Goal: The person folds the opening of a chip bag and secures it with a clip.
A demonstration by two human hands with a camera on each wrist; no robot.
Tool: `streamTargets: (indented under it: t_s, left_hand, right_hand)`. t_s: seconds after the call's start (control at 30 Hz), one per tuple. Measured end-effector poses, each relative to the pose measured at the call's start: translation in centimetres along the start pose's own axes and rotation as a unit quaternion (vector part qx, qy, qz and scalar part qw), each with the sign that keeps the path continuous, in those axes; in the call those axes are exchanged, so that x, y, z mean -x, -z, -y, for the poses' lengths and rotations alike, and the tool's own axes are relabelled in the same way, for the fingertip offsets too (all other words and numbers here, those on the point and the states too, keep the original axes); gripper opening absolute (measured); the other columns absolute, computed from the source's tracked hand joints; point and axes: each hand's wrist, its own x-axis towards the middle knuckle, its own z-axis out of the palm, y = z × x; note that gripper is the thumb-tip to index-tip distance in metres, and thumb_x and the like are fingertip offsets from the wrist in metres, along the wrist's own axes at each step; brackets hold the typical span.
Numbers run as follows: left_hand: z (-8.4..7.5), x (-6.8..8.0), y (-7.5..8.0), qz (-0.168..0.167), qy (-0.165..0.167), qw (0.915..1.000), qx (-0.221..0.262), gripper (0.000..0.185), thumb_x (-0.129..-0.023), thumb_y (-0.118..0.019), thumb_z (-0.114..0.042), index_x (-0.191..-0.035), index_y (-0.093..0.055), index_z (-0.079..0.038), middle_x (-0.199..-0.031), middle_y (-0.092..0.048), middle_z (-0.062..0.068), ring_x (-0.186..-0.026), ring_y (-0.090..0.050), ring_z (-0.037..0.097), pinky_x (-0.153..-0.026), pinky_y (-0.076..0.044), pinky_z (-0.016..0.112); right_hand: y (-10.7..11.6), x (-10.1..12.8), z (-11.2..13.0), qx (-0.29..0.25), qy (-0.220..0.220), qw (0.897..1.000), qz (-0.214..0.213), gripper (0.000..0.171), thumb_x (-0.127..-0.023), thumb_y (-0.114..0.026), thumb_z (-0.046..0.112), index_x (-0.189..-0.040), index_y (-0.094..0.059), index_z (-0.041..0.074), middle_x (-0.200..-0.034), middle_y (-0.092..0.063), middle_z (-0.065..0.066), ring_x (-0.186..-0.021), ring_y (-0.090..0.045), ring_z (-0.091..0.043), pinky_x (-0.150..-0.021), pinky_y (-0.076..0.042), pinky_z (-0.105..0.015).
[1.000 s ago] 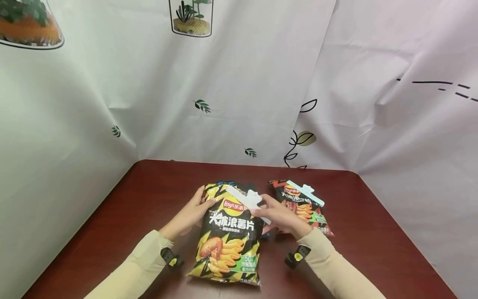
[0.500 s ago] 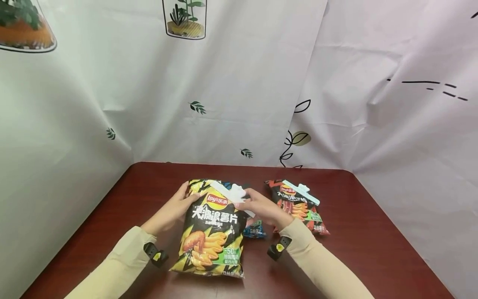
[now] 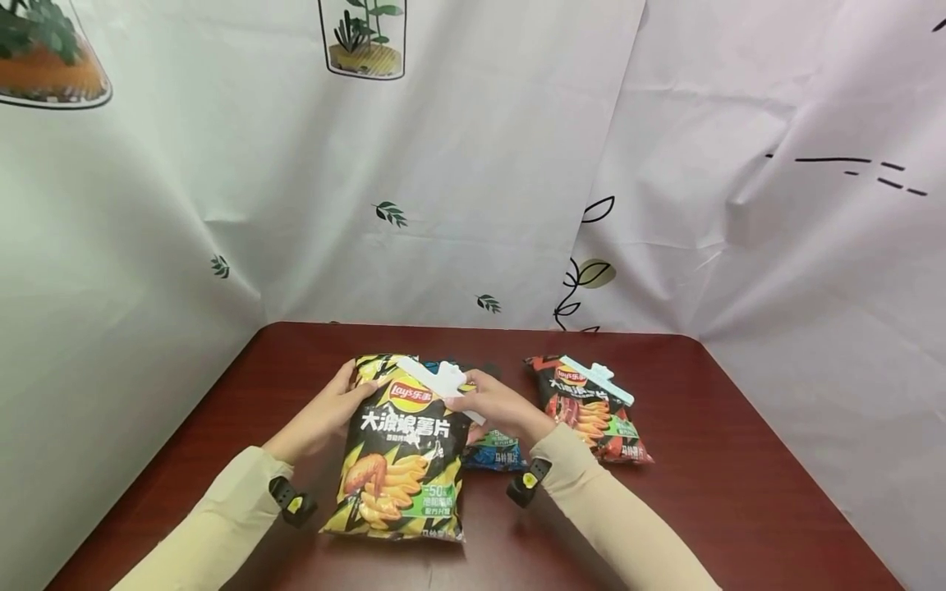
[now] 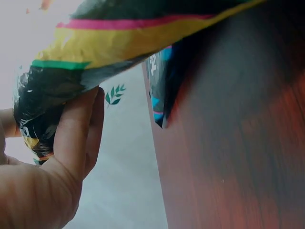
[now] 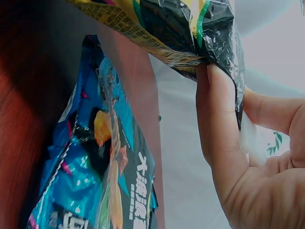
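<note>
A yellow-and-black potato chip bag (image 3: 399, 472) is held up between both hands, above the table's near part. A white sealing clip (image 3: 446, 381) lies slanted across the bag's top right corner. My left hand (image 3: 325, 417) grips the bag's upper left edge, thumb in front; in the left wrist view the fingers (image 4: 74, 133) curl behind the bag. With thumb and fingers, my right hand (image 3: 506, 408) pinches the upper right corner beside the clip. In the right wrist view the index finger (image 5: 220, 114) presses under the bag's back. The bag hides part of both hands.
Behind the held bag a blue chip bag (image 3: 497, 453) lies on the dark red table (image 3: 709, 492), partly covered. To the right lies a red-and-black chip bag (image 3: 584, 414) with a pale blue clip (image 3: 599, 380) across its top. A printed white curtain (image 3: 473, 164) surrounds the table.
Both hands have shifted left in the view with the yellow-and-black chip bag and its clip. More of the blue bag shows behind it. The red bag stays put on the table.
</note>
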Motion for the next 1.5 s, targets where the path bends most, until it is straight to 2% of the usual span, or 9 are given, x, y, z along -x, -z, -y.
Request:
streamTargets:
  t_s: [0.03,0.13,0.27,0.33,0.63,0.9,1.1,1.27,1.5]
  left_hand:
    - [0.0,-0.1,0.2,-0.001,-0.001,1.0000,-0.002,0.068,-0.102,-0.045,-0.031,-0.153,-0.003,-0.015,-0.124,-0.048,0.029,-0.084,-0.065,0.022,-0.066,-0.057,0.044]
    - [0.1,-0.3,0.7,-0.005,-0.002,1.0000,-0.008,0.070,-0.102,-0.045,-0.033,-0.153,-0.002,-0.014,-0.123,-0.048,0.029,-0.083,-0.065,0.022,-0.066,-0.057,0.044]
    - [0.3,-0.4,1.4,-0.006,-0.001,0.9999,-0.014,0.069,-0.102,-0.044,-0.033,-0.152,-0.002,-0.014,-0.123,-0.049,0.029,-0.083,-0.065,0.021,-0.065,-0.058,0.044]
    - [0.4,-0.4,1.8,-0.005,0.000,0.9999,-0.015,0.069,-0.102,-0.044,-0.033,-0.152,-0.001,-0.013,-0.123,-0.049,0.029,-0.082,-0.066,0.021,-0.065,-0.058,0.044]
    - [1.0,-0.8,3.4,-0.010,0.008,0.9990,-0.042,0.074,-0.101,-0.044,-0.039,-0.153,0.001,-0.009,-0.122,-0.047,0.030,-0.085,-0.065,0.021,-0.067,-0.057,0.044]
    - [1.4,-1.2,5.1,-0.013,0.015,0.9984,-0.052,0.076,-0.101,-0.043,-0.044,-0.154,0.000,-0.012,-0.125,-0.046,0.030,-0.085,-0.065,0.021,-0.068,-0.058,0.045]
    - [1.6,-1.5,6.6,-0.010,0.014,0.9982,-0.058,0.075,-0.101,-0.042,-0.044,-0.155,0.003,-0.017,-0.126,-0.045,0.031,-0.086,-0.065,0.022,-0.068,-0.057,0.047]
    - [1.9,-1.8,7.6,-0.014,0.020,0.9975,-0.066,0.078,-0.101,-0.040,-0.045,-0.155,0.011,-0.020,-0.128,-0.043,0.032,-0.086,-0.064,0.022,-0.068,-0.057,0.047]
    - [2.1,-2.3,8.5,-0.004,0.034,0.9965,-0.076,0.086,-0.101,-0.039,-0.048,-0.151,0.022,-0.015,-0.134,-0.035,0.036,-0.089,-0.065,0.022,-0.070,-0.057,0.048]
  right_hand:
    - [-0.1,-0.2,0.0,-0.001,0.002,1.000,0.002,0.042,-0.095,-0.060,0.022,-0.126,-0.040,0.003,-0.126,-0.047,-0.019,-0.112,-0.054,-0.026,-0.064,-0.058,-0.045]
    - [-0.3,-0.8,0.2,-0.003,0.001,1.000,-0.002,0.043,-0.095,-0.060,0.022,-0.128,-0.039,0.002,-0.135,-0.041,-0.020,-0.126,-0.046,-0.034,-0.066,-0.058,-0.046]
    - [-0.8,-1.4,0.6,-0.014,-0.006,1.000,-0.005,0.057,-0.094,-0.061,0.020,-0.139,-0.032,0.000,-0.150,-0.025,-0.021,-0.139,-0.031,-0.037,-0.069,-0.058,-0.045]
    - [-1.1,-1.6,0.8,-0.019,-0.010,1.000,-0.006,0.066,-0.094,-0.061,0.020,-0.146,-0.026,0.001,-0.154,-0.020,-0.020,-0.142,-0.028,-0.037,-0.070,-0.058,-0.045]
    - [-2.0,-3.1,1.6,-0.023,-0.016,1.000,-0.006,0.064,-0.094,-0.063,0.020,-0.145,-0.029,0.003,-0.147,-0.033,-0.019,-0.135,-0.039,-0.032,-0.073,-0.057,-0.048]
    - [-3.0,-4.5,2.1,-0.027,-0.020,0.999,-0.010,0.072,-0.094,-0.063,0.021,-0.151,-0.022,0.008,-0.154,-0.024,-0.019,-0.134,-0.042,-0.033,-0.077,-0.056,-0.048]
    - [-3.9,-5.5,2.4,-0.054,-0.018,0.998,-0.015,0.069,-0.093,-0.063,0.020,-0.151,-0.026,0.011,-0.155,-0.023,-0.017,-0.134,-0.043,-0.032,-0.075,-0.058,-0.044]
    - [-4.7,-6.2,2.8,-0.069,-0.011,0.997,-0.022,0.064,-0.093,-0.064,0.021,-0.148,-0.033,0.009,-0.151,-0.032,-0.016,-0.134,-0.043,-0.032,-0.070,-0.059,-0.038]
    - [-5.4,-6.9,3.2,-0.079,-0.022,0.996,-0.037,0.072,-0.092,-0.065,0.021,-0.152,-0.027,0.010,-0.150,-0.037,-0.016,-0.132,-0.046,-0.030,-0.073,-0.058,-0.038]
